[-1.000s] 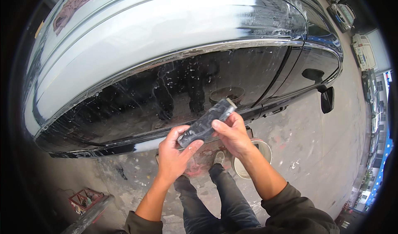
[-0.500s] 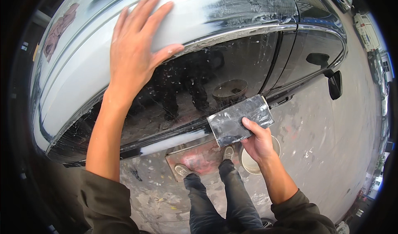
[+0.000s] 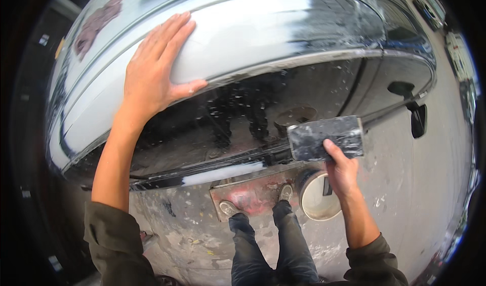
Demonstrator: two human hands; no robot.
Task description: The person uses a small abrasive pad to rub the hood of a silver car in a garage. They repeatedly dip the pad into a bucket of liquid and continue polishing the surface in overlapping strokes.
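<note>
The car's roof edge (image 3: 243, 32) carries a broad white-grey patch, with dark paint and milky smears toward its right end. My left hand (image 3: 154, 65) lies flat on this patch, fingers stretched out and thumb pointing toward the window trim. In my right hand (image 3: 341, 172) is a flat, dark grey sanding block (image 3: 324, 139), streaked with white residue. The thumb rests on its face; the other fingers are mostly hidden behind it. The block is held in front of the car's side, below the dark side window (image 3: 243, 113).
A crumpled mauve rag (image 3: 98, 25) lies on the roof at left. I stand on a low reddish board (image 3: 253, 192), a pale bucket (image 3: 319, 197) beside it to the right. The side mirror (image 3: 418, 120) juts out at right. Other vehicles (image 3: 430, 10) stand beyond.
My left hand has slid left and slightly down along the roof edge. My right hand has carried the sanding block to the right, turning it more level. The view has shifted slightly.
</note>
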